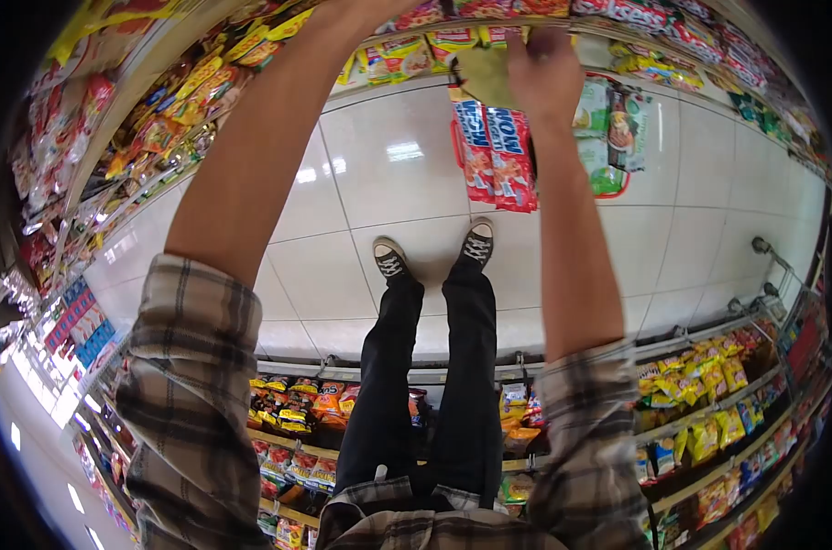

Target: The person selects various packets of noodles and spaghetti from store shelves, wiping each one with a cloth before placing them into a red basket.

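Along the near edge of the glossy tiled floor (384, 188) run racks of bagged snacks (709, 383); a wheeled metal frame (784, 261) borders its right side, red and blue packs (73, 316) its left.

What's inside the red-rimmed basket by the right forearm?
Red-and-blue packets lie in or over the picture-left part of the basket; green-and-white packs show at right. The right hand and forearm cover the middle; the basket's bottom is hidden.

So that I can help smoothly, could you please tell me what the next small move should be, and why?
Perhaps lower the packet into the basket: the right hand seems to hold it over the far end, where red packs already lie.
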`<move>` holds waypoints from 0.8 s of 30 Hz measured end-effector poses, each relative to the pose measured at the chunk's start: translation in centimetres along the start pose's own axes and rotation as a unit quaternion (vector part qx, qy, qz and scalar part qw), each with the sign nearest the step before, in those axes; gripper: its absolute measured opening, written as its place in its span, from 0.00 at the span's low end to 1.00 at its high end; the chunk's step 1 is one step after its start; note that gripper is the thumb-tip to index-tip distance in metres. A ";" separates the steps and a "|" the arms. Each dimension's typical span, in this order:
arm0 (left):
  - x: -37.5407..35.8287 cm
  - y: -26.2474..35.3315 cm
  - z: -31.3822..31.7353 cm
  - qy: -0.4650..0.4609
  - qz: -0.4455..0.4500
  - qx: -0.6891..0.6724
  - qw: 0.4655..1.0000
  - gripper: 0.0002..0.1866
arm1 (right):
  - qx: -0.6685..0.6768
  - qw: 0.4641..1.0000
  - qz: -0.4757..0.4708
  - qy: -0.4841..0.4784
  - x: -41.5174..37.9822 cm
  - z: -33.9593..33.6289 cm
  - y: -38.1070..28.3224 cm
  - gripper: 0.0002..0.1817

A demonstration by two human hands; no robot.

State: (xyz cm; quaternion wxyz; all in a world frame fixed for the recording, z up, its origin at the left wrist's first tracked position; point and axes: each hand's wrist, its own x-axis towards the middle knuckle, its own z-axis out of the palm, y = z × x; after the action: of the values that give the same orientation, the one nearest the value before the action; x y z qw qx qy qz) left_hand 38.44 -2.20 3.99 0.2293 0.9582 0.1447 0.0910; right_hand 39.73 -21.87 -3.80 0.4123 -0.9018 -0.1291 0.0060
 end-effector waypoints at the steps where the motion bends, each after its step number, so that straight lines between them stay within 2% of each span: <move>1: -1.3 0.8 0.1 0.021 0.029 -0.020 0.999 0.20 | 0.017 0.995 0.092 -0.043 -1.9 -1.3 1.0 0.24; 2: -2.7 1.4 0.2 0.045 0.060 -0.038 0.996 0.17 | 0.038 0.979 0.183 -0.084 -4.2 -2.2 2.3 0.25; 3: -4.0 2.1 0.5 0.068 0.090 -0.056 0.992 0.14 | 0.194 0.929 0.295 -0.108 -7.6 -2.4 5.3 0.28; 4: -5.3 2.6 1.1 0.088 0.119 -0.072 0.986 0.12 | 0.287 0.874 0.373 -0.123 -11.2 -3.2 7.0 0.26; 5: -6.5 3.3 2.3 0.042 0.124 -0.137 0.982 0.12 | 0.380 0.814 0.414 -0.144 -15.2 -3.9 9.2 0.26; 6: -7.7 4.0 3.9 -0.005 0.127 -0.201 0.971 0.13 | 0.179 0.743 0.599 -0.239 -16.7 -6.9 7.8 0.23; 8: -10.3 5.9 6.5 -0.134 0.077 -0.185 0.971 0.10 | 0.164 0.820 0.495 -0.235 -25.0 -8.7 10.6 0.25; 9: -11.2 6.2 8.6 -0.192 0.065 -0.157 0.967 0.12 | 0.137 0.800 0.531 -0.244 -27.8 -9.3 12.2 0.25; 10: -12.6 6.2 11.3 -0.193 0.077 -0.109 0.972 0.15 | 0.045 0.770 0.549 -0.321 -29.0 -10.5 13.2 0.26; 11: -13.2 6.5 13.5 -0.311 0.005 -0.096 0.945 0.20 | -0.046 0.728 0.559 -0.394 -30.0 -11.5 14.0 0.26; 12: -13.6 7.1 15.1 -0.345 -0.044 -0.095 0.933 0.22 | -0.005 0.718 0.585 -0.377 -30.6 -12.1 14.6 0.25; 13: -14.4 7.8 16.8 -0.380 -0.094 -0.093 0.916 0.23 | 0.005 0.779 0.539 -0.321 -31.1 -12.3 15.5 0.26; 15: -15.7 8.3 20.6 -0.357 -0.136 -0.098 0.919 0.25 | 0.024 0.879 0.433 -0.196 -30.9 -12.2 17.9 0.27; 17: -16.5 8.6 23.1 -0.339 -0.180 -0.118 0.916 0.25 | 0.054 0.907 0.398 -0.130 -27.9 -11.7 21.0 0.26; 21: -17.8 8.9 26.4 -0.285 -0.253 -0.196 0.903 0.21 | 0.106 0.933 0.343 -0.016 -18.2 -10.8 24.8 0.24; 23: -18.5 8.9 26.9 -0.231 -0.290 -0.261 0.892 0.20 | 0.225 0.903 0.366 0.006 -14.4 -10.0 26.4 0.25; 24: -19.0 9.1 26.7 -0.252 -0.302 -0.309 0.866 0.20 | 0.262 0.879 0.396 -0.033 -13.4 -10.2 26.6 0.25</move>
State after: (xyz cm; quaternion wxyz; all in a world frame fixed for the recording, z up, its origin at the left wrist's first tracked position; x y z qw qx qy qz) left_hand 29.13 -27.04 -17.26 0.5584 0.7382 0.3288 -0.1875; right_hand 34.05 -49.29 -18.15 0.5925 -0.7356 0.2318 0.2325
